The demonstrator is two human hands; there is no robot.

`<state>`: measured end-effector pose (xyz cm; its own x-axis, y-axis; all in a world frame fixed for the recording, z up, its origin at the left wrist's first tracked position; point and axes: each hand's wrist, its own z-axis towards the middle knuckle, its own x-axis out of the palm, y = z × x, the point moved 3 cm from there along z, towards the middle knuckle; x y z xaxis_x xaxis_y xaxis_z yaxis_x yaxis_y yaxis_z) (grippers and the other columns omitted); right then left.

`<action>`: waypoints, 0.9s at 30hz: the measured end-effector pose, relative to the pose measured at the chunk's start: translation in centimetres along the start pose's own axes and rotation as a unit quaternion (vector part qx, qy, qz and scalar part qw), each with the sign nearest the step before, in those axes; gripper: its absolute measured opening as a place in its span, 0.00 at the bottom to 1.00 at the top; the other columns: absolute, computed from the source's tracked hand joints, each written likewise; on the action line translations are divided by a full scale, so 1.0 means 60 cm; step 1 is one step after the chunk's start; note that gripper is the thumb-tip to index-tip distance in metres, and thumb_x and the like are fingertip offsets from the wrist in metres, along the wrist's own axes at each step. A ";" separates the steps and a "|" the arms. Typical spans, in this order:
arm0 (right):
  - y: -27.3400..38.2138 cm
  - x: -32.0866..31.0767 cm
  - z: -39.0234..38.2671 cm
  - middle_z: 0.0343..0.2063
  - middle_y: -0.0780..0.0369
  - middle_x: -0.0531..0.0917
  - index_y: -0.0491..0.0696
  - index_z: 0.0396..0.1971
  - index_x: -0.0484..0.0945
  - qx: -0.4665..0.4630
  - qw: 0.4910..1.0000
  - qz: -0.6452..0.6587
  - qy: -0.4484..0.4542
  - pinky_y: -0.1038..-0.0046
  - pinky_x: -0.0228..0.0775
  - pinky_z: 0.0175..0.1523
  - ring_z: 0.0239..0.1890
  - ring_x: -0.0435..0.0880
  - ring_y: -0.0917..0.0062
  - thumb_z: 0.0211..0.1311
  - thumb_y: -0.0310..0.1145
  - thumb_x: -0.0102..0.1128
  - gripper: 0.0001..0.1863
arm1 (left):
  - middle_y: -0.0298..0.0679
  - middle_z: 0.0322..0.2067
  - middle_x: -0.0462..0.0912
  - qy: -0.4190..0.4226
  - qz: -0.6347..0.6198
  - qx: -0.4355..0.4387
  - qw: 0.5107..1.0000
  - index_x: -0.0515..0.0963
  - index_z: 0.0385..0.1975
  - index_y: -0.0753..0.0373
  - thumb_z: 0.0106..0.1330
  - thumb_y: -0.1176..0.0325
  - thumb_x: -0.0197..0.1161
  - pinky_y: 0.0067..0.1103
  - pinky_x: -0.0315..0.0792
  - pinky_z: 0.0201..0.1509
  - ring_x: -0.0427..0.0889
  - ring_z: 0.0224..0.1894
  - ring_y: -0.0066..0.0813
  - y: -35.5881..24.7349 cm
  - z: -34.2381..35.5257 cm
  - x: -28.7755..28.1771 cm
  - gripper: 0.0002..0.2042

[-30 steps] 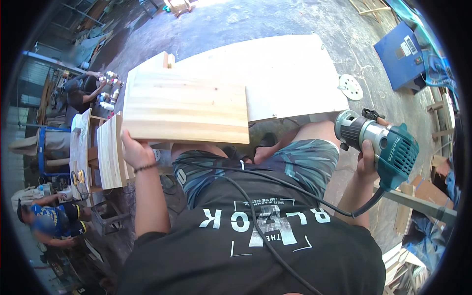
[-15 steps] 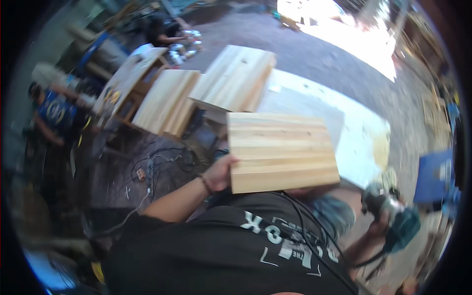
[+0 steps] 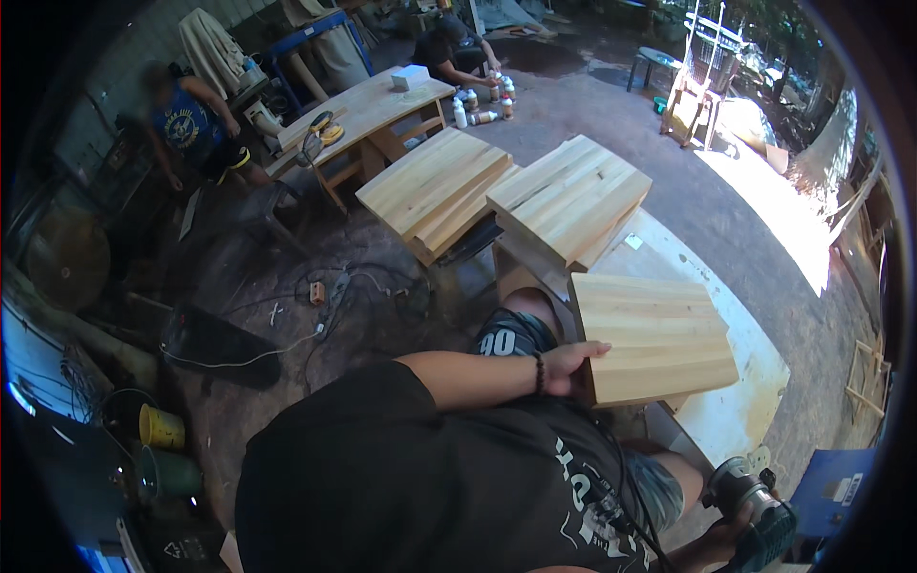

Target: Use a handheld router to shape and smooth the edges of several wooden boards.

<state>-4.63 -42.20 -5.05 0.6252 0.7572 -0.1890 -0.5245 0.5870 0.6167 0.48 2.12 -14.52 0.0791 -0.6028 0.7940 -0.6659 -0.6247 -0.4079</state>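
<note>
My left hand [image 3: 571, 368] grips the left edge of a pale, striped wooden board [image 3: 654, 329], which lies over the large white work surface [image 3: 755, 387] just beyond my lap. My right hand [image 3: 728, 533] holds a teal and silver corded router [image 3: 750, 501] low at the right, its cord running across my body. Two stacks of similar boards, a nearer one [image 3: 568, 196] and a farther one [image 3: 430, 191], stand beyond the held board. A perforated disc [image 3: 757, 456] sits near the router.
A wooden table [image 3: 363, 119] stands behind the stacks. A person [image 3: 191, 124] stands at left; another [image 3: 444, 53] handles bottles [image 3: 482, 105]. Cables, a power strip [image 3: 334, 306], a black object [image 3: 220, 344] and buckets [image 3: 162, 428] are on the left floor. A blue box [image 3: 826, 506] is at right.
The view has swung leftward, bringing the stacks, floor cables and buckets into sight. The held board sits farther right in view; the router has moved down toward the lower edge, still in my right hand.
</note>
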 end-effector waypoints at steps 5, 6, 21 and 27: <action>-0.054 -0.010 -0.003 0.55 0.48 0.80 0.33 0.61 0.70 0.001 1.000 0.012 -0.002 0.55 0.69 0.67 0.58 0.79 0.57 0.63 0.28 0.60 0.28 | 0.42 0.62 0.77 -0.028 -0.026 0.054 0.998 0.66 0.69 0.59 0.71 0.51 0.64 0.42 0.73 0.66 0.77 0.64 0.37 0.044 0.078 -0.010 0.31; 0.015 0.024 -0.014 0.54 0.48 0.80 0.33 0.61 0.70 0.001 1.000 0.013 0.001 0.55 0.69 0.67 0.58 0.79 0.57 0.63 0.27 0.60 0.27 | 0.44 0.63 0.77 -0.030 -0.036 0.050 0.998 0.65 0.70 0.59 0.72 0.50 0.63 0.44 0.72 0.67 0.77 0.65 0.38 0.057 0.098 -0.012 0.31; -0.153 -0.055 -0.041 0.54 0.50 0.80 0.34 0.61 0.71 0.057 0.998 0.022 0.024 0.57 0.69 0.68 0.58 0.79 0.58 0.64 0.26 0.59 0.26 | 0.42 0.52 0.83 0.082 0.783 0.275 0.552 0.80 0.56 0.52 0.54 0.50 0.76 0.40 0.76 0.57 0.83 0.56 0.44 0.023 0.098 0.016 0.29; -0.125 0.019 -0.026 0.54 0.50 0.80 0.34 0.61 0.71 0.067 0.996 0.035 0.042 0.57 0.68 0.68 0.58 0.79 0.58 0.64 0.25 0.59 0.25 | 0.46 0.74 0.61 0.066 0.907 0.297 0.291 0.66 0.72 0.45 0.54 0.35 0.70 0.61 0.50 0.72 0.57 0.76 0.53 -0.017 0.150 0.020 0.45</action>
<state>-0.89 -45.29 -11.06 0.5361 0.8197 -0.2016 -0.4799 0.4925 0.7261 7.96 -2.43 -17.22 -0.0587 -0.2082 -0.9763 0.7255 0.6629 -0.1850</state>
